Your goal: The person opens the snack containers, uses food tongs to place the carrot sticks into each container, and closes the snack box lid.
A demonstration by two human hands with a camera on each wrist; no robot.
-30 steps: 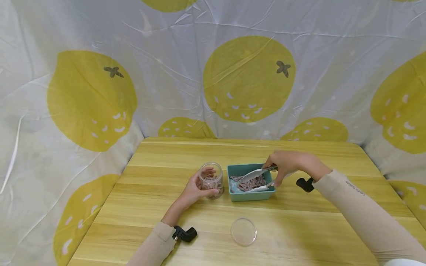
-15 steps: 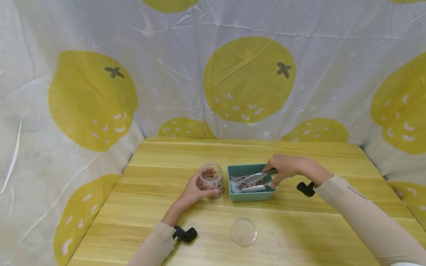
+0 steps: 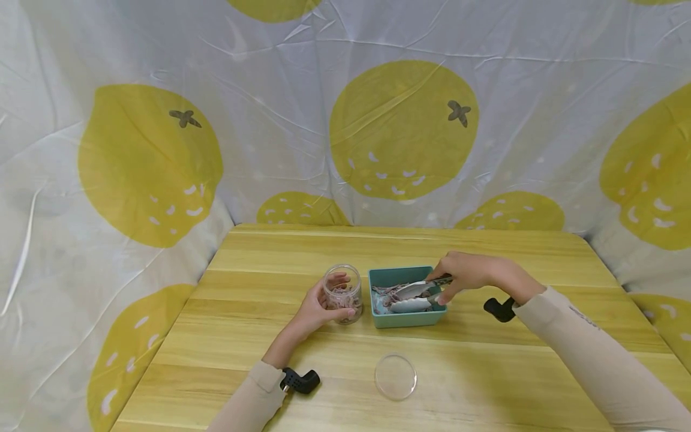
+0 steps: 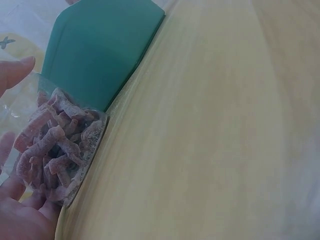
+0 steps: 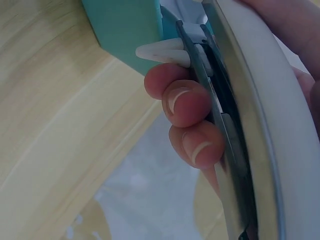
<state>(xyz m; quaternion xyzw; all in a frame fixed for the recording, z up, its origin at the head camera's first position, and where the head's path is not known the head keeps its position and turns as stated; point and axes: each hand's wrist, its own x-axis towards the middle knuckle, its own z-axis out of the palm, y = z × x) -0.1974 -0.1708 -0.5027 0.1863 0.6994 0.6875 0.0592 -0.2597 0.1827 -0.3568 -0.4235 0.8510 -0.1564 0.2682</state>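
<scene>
The left hand [image 3: 313, 310] held the jar [image 3: 351, 295] just left of the teal tray [image 3: 408, 319], whose long axis ran left to right, pinkish strips [image 3: 384, 290] lying at and left of the parted tongs [image 3: 412, 290] that the right hand [image 3: 465, 272], nearer the tray, gripped.

We see creased whitish fabric [image 3: 275, 114] printed with large yellow lemons [image 3: 403, 129] hanging behind and along both sides of a yellowish wood-grain tabletop [image 3: 464, 366].
</scene>
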